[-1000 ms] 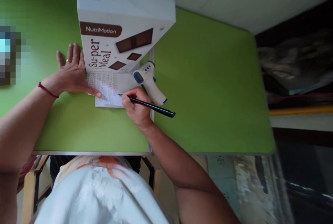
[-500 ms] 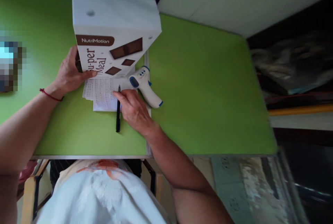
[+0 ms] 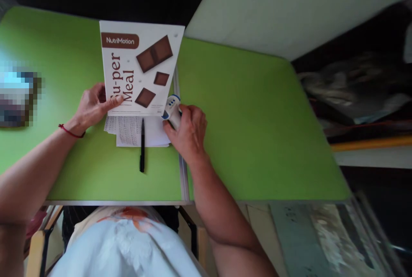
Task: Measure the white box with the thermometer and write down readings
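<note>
My left hand grips the lower left edge of a white NutriMotion box, its thumb across the front and its other fingers hidden behind. The printed front tilts up toward me. Around the grip of a white and blue infrared thermometer my right hand is closed, just beside the box's lower right corner. Below the box lie handwritten paper sheets, partly covered by it. A black pen rests across the sheets, its lower end on the green table.
The green table has a metal seam running through it near my right hand. A blurred-out object lies at the left. Beyond the right edge is a shelf with plastic bags. A pale wall rises behind.
My right hand has left the pen and moved right onto the thermometer's handle. The box has tipped so its front shows more fully and its top face is out of sight.
</note>
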`<state>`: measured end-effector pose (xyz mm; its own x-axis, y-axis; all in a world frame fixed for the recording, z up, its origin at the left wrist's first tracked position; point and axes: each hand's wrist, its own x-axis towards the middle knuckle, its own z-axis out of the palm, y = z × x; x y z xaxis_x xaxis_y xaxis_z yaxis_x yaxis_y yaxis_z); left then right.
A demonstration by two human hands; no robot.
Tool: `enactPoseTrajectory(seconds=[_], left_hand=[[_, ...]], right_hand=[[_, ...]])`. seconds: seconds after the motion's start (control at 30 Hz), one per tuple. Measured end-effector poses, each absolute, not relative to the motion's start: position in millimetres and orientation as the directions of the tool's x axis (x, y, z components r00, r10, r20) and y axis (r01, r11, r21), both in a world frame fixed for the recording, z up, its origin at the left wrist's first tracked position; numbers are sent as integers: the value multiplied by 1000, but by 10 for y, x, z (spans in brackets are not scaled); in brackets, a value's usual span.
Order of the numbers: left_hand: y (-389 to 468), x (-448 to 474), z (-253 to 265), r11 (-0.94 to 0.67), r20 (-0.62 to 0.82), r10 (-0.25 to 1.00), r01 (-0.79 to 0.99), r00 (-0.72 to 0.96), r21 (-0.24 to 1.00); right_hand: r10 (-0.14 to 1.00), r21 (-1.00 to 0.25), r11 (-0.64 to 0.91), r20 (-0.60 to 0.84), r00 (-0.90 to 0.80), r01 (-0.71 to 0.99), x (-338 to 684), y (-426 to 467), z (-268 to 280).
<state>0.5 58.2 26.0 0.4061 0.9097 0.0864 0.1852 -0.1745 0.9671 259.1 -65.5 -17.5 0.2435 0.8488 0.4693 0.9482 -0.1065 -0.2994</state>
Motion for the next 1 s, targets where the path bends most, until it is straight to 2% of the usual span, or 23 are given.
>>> enactPoseTrajectory(seconds=[0.13, 0.23, 0.3, 0.37, 0.47, 0.53, 0.63, 0.7, 0.77, 1.0], left_hand=[[600, -32, 233, -172, 61, 918, 254, 392, 952], [617, -60, 219, -188, 56, 915, 297, 400, 936], [627, -75, 215, -190, 46, 911, 317, 411, 929], [637, -86, 211, -192, 42, 903, 313, 427, 930], [654, -102, 189, -196, 45, 888, 287, 459, 938], [667, -113, 163, -197, 40, 883, 293, 467, 936], [684, -128, 125, -203, 38, 888, 316, 459, 927], [690, -137, 110, -207, 38, 887, 322, 461, 924], [693, -145, 100, -217, 44, 886, 330, 461, 919], [712, -185, 64, -233, 38, 882, 364, 469, 902]], right_hand=[[927, -252, -216, 251, 279, 943, 2722, -685, -142], [938, -323, -257, 146, 316, 911, 2816, -685, -120], [903, -446, -287, 169, 395, 848, 2864, -652, -109], [838, -622, -244, 251, 485, 744, 2863, -614, -83], [766, -871, -25, 298, 569, 491, 2697, -613, -5], [817, -963, 82, 213, 536, 257, 2484, -664, 52], [956, -998, 48, 38, 291, -27, 2127, -770, 100], [986, -991, -28, -48, 157, -129, 1943, -817, 99], [988, -987, -70, -89, 129, -148, 1834, -829, 77], [970, -976, -113, -149, 190, -187, 1785, -727, -5]])
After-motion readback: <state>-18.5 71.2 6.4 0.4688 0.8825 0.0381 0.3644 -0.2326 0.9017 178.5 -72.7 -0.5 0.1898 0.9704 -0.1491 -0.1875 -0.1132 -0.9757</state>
